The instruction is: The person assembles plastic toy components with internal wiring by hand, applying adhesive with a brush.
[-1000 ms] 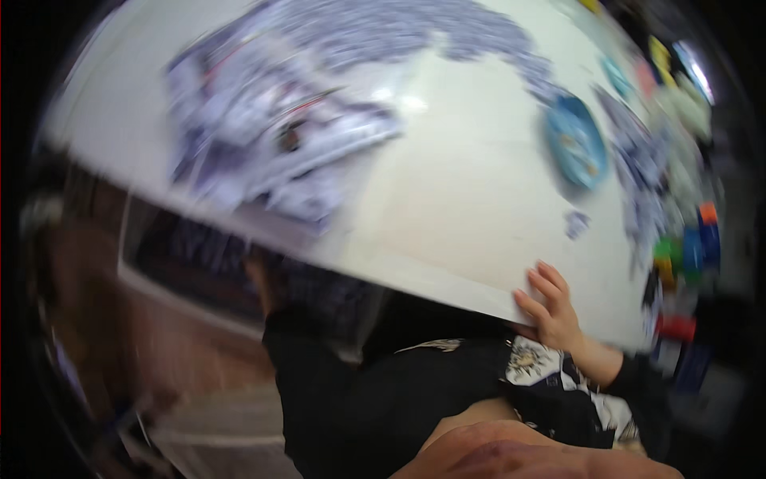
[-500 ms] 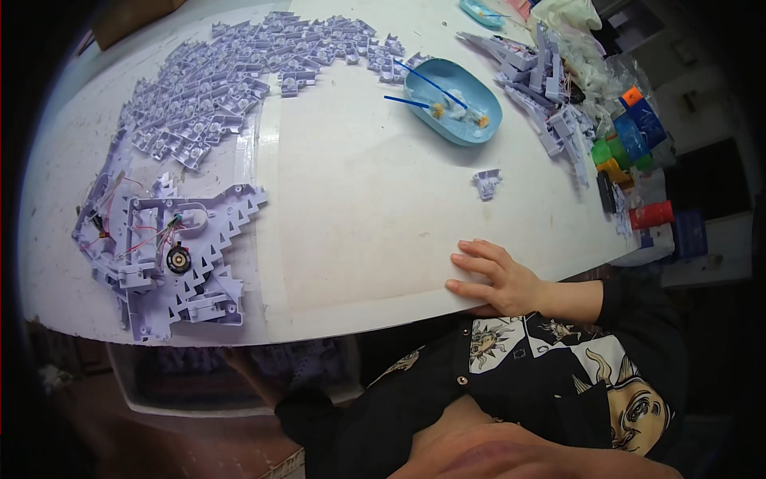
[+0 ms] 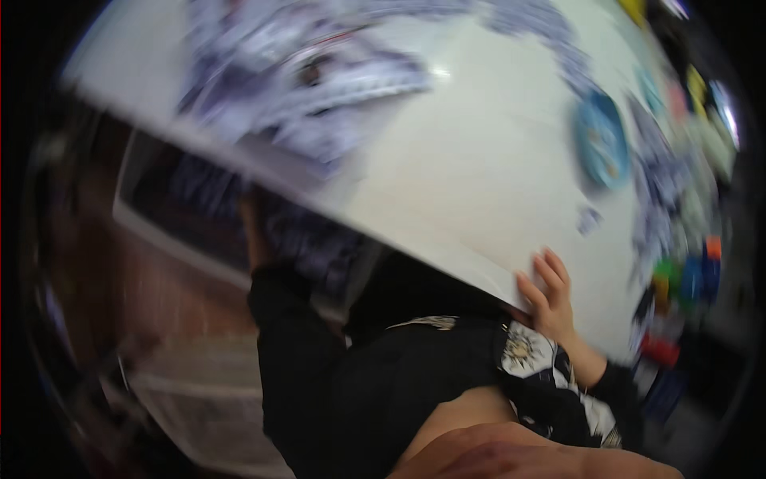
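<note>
Left hand (image 3: 249,209) reaches into a whitish plastic bin (image 3: 182,251) of pale-lavender plastic parts (image 3: 206,188), its grip untellable; empty right hand (image 3: 554,307) rests loosely spread on the white tabletop (image 3: 451,188); blind lifting could snag parts beneath its edge.

Blue oval bowl (image 3: 593,116) resting at upper right; red item (image 3: 660,349) lying near blue and green objects (image 3: 693,279); pale container (image 3: 211,399) at lower left.

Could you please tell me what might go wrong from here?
The pile of parts lies close to the edge of the table, so a bump might knock pieces off. The left hand is down at the bin below, so it could catch that edge when lifted.
</note>
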The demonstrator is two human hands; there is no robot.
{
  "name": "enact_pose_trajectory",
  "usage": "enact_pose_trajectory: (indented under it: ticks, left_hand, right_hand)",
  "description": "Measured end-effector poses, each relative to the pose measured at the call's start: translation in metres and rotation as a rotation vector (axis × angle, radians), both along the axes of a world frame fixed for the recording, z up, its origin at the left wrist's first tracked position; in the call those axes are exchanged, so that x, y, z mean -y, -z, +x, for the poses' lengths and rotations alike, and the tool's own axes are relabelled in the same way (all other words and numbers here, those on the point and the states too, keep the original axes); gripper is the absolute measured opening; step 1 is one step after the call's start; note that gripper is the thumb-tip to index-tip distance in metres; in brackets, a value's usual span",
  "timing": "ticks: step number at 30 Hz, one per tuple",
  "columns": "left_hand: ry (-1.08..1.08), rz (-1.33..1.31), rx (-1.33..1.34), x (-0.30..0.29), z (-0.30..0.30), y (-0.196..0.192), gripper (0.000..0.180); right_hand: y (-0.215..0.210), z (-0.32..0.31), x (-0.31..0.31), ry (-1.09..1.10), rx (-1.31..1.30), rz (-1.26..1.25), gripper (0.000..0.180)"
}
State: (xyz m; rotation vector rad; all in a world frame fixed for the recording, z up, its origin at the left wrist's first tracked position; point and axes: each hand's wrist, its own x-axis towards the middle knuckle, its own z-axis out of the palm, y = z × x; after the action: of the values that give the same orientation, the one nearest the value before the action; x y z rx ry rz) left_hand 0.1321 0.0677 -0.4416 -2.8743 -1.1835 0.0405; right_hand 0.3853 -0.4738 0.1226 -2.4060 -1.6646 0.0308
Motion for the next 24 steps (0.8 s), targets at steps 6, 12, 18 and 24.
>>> enact_pose_trajectory:
  ticks: [6,12,18,24]
  left_hand:
    - [-0.917,-1.199,1.098,0.069,0.09,-0.061,0.055]
    - [-0.593,-1.07,1.229,0.09,0.004,-0.088,0.048]
    - [-0.891,-1.076,1.124,0.092,0.003,-0.139,0.046]
    - [-0.82,-0.897,1.116,0.106,0.014,-0.149,0.044]
  right_hand:
    - [0.001,-0.012,0.001,0.024,0.096,-0.042,0.073]
    - [0.0,-0.009,-0.002,-0.03,0.046,-0.032,0.074]
    - [-0.002,-0.009,0.0,-0.055,0.053,-0.01,0.073]
    - [-0.002,-0.009,-0.003,-0.071,0.06,-0.035,0.074]
